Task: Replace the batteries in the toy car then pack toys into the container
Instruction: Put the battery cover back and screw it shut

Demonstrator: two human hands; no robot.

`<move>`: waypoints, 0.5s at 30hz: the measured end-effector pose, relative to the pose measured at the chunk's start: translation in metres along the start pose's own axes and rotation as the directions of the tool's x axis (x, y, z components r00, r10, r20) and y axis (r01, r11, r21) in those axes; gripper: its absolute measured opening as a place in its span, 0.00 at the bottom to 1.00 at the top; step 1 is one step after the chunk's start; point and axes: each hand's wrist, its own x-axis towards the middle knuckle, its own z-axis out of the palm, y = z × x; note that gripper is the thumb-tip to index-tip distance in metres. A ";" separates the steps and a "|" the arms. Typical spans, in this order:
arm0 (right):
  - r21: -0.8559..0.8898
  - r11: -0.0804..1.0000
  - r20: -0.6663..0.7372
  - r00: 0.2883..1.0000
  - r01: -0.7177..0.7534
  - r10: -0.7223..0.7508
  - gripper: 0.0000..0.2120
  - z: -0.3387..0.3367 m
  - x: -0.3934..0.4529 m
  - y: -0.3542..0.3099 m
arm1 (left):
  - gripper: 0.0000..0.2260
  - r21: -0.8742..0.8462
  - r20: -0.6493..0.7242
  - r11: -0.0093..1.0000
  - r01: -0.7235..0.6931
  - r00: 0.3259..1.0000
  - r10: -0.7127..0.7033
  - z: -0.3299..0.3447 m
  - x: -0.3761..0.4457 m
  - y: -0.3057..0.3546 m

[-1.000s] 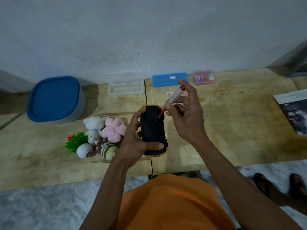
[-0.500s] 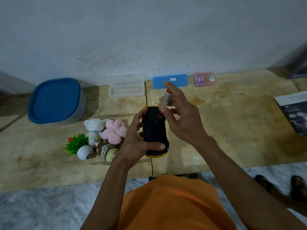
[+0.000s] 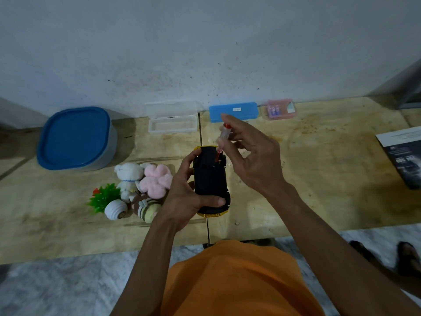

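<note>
Gripping the upturned black-and-yellow toy car (image 3: 210, 179) above the wooden surface (image 3: 319, 179), the left hand (image 3: 182, 199) steadies it while the right hand (image 3: 252, 160) pinches a small clear-handled screwdriver (image 3: 222, 139) at its underside, so the battery swap looks barely begun, with the plush toys (image 3: 145, 181) unpacked beside the lidded blue container (image 3: 75, 137).

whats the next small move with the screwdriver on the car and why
Probably keep turning the screwdriver to work a screw loose. The left hand grips the toy car underside up above the table, and the right hand pinches the screwdriver with its tip on the car's black underside near the far end. No cover looks lifted off yet, so the batteries likely can't be reached.
</note>
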 end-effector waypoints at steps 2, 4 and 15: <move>0.013 1.000 -0.007 1.000 -0.027 0.027 0.18 0.000 0.001 -0.001 | 0.52 0.003 0.002 1.000 0.000 1.000 0.000 -0.001 0.000 -0.001; 0.002 0.999 -0.052 0.998 -0.040 0.040 0.18 0.001 0.004 -0.001 | 0.52 -0.005 0.002 1.000 0.002 1.000 -0.002 -0.002 0.000 -0.001; 0.053 0.996 0.003 0.997 -0.073 0.073 0.14 0.002 0.008 -0.004 | 0.53 -0.020 -0.001 1.000 0.011 1.000 -0.011 -0.007 -0.002 -0.005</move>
